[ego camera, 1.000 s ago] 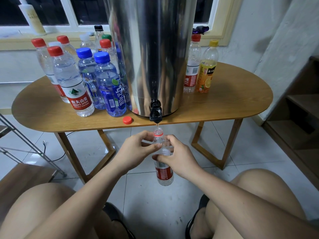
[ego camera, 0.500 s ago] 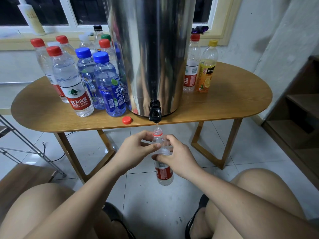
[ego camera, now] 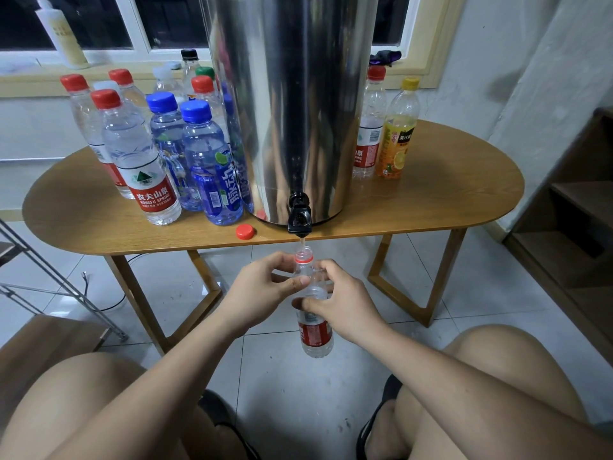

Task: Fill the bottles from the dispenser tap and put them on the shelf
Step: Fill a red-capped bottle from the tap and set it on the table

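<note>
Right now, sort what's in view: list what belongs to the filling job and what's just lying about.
Job: open bottle, left hand, right hand, tap, steel dispenser, loose red cap, capped bottles on table, shelf.
Lying about: pale bottle on windowsill, dark cloth.

The dispenser (ego camera: 292, 111) is shiny silver, its tap (ego camera: 299, 220) black, the worktop (ego camera: 431, 200) tan wood grain. The open bottle (ego camera: 315, 336) is clear with a red label and neck ring; the loose cap (ego camera: 245, 231) is red.

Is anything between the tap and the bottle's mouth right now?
Nothing visible. The bottle has its open mouth just under the tap, a thin stream running between them. The left hand and right hand grip it below the mouth.
</note>
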The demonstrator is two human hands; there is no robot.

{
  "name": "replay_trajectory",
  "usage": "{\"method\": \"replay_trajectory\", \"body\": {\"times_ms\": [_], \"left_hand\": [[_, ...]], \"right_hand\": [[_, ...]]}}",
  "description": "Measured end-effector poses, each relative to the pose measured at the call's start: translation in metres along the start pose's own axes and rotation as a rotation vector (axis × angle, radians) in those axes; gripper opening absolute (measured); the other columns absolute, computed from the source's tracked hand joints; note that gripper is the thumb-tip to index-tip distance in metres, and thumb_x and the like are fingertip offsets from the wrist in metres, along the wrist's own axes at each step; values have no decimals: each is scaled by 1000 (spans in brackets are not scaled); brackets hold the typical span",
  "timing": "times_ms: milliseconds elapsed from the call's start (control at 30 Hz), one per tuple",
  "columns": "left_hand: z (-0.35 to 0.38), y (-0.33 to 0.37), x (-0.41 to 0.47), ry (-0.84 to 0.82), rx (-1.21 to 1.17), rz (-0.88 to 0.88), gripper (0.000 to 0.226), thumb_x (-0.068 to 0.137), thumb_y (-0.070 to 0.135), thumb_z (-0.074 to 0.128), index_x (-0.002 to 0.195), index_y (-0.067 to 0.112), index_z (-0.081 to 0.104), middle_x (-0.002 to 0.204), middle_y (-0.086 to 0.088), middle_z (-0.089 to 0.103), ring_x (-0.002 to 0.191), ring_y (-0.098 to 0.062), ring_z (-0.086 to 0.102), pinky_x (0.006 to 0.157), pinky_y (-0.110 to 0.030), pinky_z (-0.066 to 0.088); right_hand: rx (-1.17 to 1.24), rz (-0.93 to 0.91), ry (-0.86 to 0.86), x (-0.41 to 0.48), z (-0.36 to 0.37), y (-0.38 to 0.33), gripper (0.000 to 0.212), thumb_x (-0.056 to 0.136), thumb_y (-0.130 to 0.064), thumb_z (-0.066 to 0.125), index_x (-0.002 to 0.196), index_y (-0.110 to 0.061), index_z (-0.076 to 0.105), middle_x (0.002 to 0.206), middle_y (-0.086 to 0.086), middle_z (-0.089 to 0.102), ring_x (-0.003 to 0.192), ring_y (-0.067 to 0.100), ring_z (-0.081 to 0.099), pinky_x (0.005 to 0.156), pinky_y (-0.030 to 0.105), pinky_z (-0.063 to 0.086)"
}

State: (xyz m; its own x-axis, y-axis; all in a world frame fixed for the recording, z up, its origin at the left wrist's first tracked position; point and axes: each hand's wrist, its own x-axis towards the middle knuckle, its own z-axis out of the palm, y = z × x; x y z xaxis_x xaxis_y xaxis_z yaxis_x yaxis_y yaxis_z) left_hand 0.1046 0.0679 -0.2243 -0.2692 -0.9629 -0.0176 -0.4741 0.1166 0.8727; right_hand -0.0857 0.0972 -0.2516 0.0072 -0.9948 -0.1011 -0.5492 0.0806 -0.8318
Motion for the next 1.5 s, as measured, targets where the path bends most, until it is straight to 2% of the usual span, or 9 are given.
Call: {"method": "replay_trajectory", "body": {"times_ms": [100,267,600,1100,1367,1500], "left_hand": [[0,0,0,4,2,-5,21,95,43,81,113,42,71,116,19,72,96,10,72,78,-21,57],[0,0,-1,2,5,-9,20,95,43,81,112,42,71,116,19,72,96,10,72,78,-21,56],[0,0,0,-6,6,-14,20,96,42,81,112,42,71,115,20,72,96,10,71,80,-23,57],[0,-1,1,-16,-2,-15,21,96,43,81,113,43,70,116,20,72,96,12,71,78,-21,56],[0,-3,2,-15,5,-13,22,95,45,81,114,45,70,117,20,72,97,11,71,78,-19,56],[0,-3,2,-14,6,-11,22,95,45,81,114,44,70,117,21,72,97,12,70,77,-18,56]], "right_hand": [[2,-5,-4,0,0,0,79,85,-48,90,149,-39,46,144,-9,63,125,16,63,102,39,59],[2,-3,-6,-1,0,0,79,85,-47,90,150,-39,47,145,-9,62,125,15,63,100,36,59],[-3,2,-12,-2,-1,-1,77,87,-45,88,151,-39,45,147,-9,61,127,16,62,102,38,58],[3,1,-18,-4,-2,-3,77,89,-44,87,153,-37,45,148,-8,61,128,17,61,104,41,58],[1,4,-27,-3,-2,-4,77,90,-44,86,154,-36,44,150,-7,60,129,17,60,101,35,56],[7,4,-32,-3,-2,-4,77,90,-44,86,154,-36,43,150,-7,59,130,18,60,104,39,57]]}}
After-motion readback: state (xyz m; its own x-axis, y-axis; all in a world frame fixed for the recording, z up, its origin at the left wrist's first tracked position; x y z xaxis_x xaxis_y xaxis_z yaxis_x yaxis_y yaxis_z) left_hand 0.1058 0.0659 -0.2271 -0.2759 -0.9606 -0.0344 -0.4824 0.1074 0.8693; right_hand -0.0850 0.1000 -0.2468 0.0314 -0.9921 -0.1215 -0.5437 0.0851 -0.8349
